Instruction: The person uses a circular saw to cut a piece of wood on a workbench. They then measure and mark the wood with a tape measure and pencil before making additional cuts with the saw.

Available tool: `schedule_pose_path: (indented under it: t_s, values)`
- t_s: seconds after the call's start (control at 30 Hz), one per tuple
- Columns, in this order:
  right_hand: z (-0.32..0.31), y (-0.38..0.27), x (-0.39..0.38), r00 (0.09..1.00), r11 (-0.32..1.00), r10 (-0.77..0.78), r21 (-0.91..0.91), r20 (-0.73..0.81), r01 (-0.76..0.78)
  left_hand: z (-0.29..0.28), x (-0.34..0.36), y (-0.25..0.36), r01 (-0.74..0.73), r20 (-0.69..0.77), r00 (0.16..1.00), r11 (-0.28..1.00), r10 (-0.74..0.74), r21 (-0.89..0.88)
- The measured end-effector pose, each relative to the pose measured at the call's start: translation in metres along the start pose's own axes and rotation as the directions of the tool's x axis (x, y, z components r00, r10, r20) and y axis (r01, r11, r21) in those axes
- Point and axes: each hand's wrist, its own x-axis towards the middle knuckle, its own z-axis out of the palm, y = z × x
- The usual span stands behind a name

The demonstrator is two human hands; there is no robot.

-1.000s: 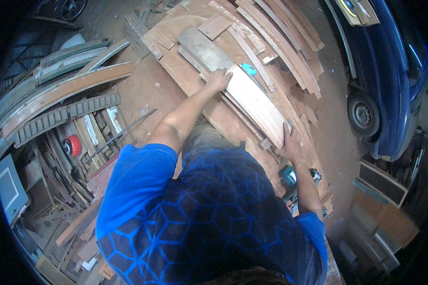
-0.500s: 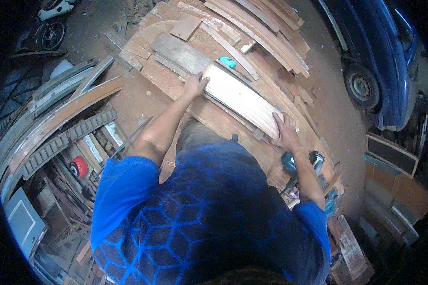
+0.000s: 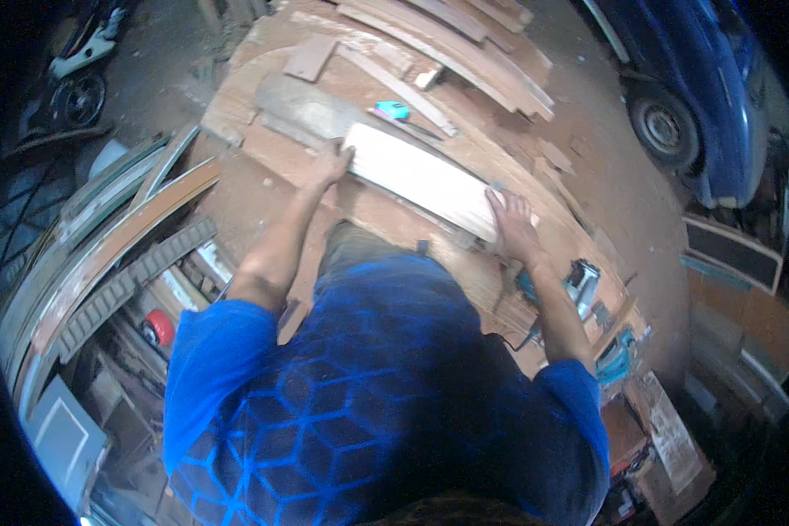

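Observation:
A pale, freshly surfaced plank (image 3: 421,175) lies diagonally on the workbench, gripped at both ends. My left hand (image 3: 333,162) has its thumb and fingers round the far left end, and my right hand (image 3: 513,219) clasps the near right end with the fingers over the top. Beneath and beside the plank are weathered grey boards (image 3: 294,110). Just beyond it sits a small turquoise object (image 3: 393,110), apparently a tape measure. Teal-and-silver power tools (image 3: 580,285) rest on the bench by my right forearm.
Cut wooden strips (image 3: 447,61) cover the back of the bench (image 3: 254,184). Stacked old timber and frames (image 3: 114,219) fill the left side, with a motorbike (image 3: 74,96) behind. A blue vehicle (image 3: 710,114) stands at the right, wooden panels (image 3: 732,263) below it.
The view has shifted, so the bench, plank and both hands appear further left and the plank higher in the picture. Both hands have kept hold of the plank's ends.

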Motion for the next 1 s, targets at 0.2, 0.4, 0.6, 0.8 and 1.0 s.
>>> schedule_pose_path:
  t_s: [0.2, 0.4, 0.6, 0.8, 1.0]
  values:
    - [0.054, 0.024, -0.050, 0.693, 0.737, 0.624, 0.567, -0.361, -0.368, 0.002, 0.012, 0.013, 0.124, 0.092, 0.989, 0.982, -0.112, -0.139]
    - [0.086, 0.036, -0.070, 0.754, 0.037, 0.645, 0.980, 0.126, -0.195, 0.024, 0.014, 0.031, 0.178, 0.148, 0.980, 0.927, -0.135, -0.331]
    - [0.056, -0.012, -0.097, 0.642, 0.305, 0.731, 0.952, -0.231, -0.005, -0.003, -0.021, 0.031, 0.034, 0.093, 0.995, 0.850, 0.018, -0.526]
    - [-0.016, -0.077, -0.132, 0.650, 0.275, 0.686, 0.943, -0.328, 0.186, -0.063, -0.063, -0.005, -0.105, -0.111, 0.993, 0.748, 0.042, -0.656]
    - [-0.001, -0.102, -0.164, 0.637, 0.517, 0.554, 0.821, -0.536, 0.242, -0.099, -0.124, 0.025, -0.280, -0.146, 0.960, 0.777, 0.240, -0.563]
